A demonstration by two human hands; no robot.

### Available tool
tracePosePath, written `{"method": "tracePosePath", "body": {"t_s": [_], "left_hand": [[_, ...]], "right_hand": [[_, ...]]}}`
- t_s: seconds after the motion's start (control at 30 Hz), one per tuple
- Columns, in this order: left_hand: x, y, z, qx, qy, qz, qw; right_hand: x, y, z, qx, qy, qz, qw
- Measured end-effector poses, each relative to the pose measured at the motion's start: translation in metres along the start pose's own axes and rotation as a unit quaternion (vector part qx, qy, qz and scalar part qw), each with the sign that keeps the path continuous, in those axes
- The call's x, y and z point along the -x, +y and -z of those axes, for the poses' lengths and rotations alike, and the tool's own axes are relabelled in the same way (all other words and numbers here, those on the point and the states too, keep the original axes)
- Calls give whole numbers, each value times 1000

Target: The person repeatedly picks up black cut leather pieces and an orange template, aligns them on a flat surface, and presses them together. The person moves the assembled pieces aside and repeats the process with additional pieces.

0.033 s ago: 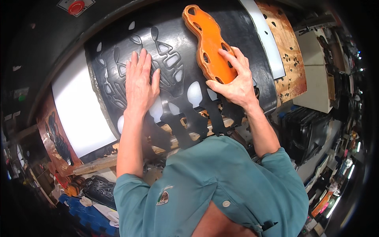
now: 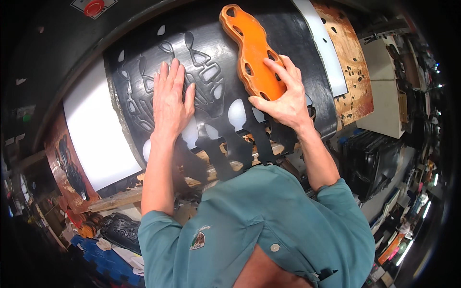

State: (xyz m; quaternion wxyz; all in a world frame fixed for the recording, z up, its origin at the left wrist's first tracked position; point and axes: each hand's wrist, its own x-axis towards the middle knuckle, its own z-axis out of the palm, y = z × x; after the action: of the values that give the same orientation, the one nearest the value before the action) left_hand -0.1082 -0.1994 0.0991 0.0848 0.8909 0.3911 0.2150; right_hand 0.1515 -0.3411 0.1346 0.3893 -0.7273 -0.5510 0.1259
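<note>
A wide black rubbery sheet [image 2: 269,62], pierced with drop-shaped cut-outs and cut into strips at its near edge, lies over a white cutting board [image 2: 96,139]. The left hand [image 2: 170,103] presses flat on it, fingers straight and nearly together. The right hand [image 2: 285,98] clamps an orange, elongated, hole-pierced cutting die [image 2: 252,50] standing on the sheet's right half. The teal shirt [image 2: 259,230] hides the board's near edge. A worn brown board [image 2: 353,72] lies at the right.
</note>
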Motion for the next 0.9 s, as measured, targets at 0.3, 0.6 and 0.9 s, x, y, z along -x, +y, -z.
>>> {"method": "tracePosePath", "body": {"t_s": [0.3,0.6,0.9], "left_hand": [[0,-11,1,1,13,-27,1000],[-1,-13,-1,10,16,-26,999],[-4,-11,-1,10,17,-21,1000]], "right_hand": [[-31,22,-7,43,-26,42,998],[-44,18,-31,62,-2,65,996],[-41,16,-41,103,4,84,991]]}}
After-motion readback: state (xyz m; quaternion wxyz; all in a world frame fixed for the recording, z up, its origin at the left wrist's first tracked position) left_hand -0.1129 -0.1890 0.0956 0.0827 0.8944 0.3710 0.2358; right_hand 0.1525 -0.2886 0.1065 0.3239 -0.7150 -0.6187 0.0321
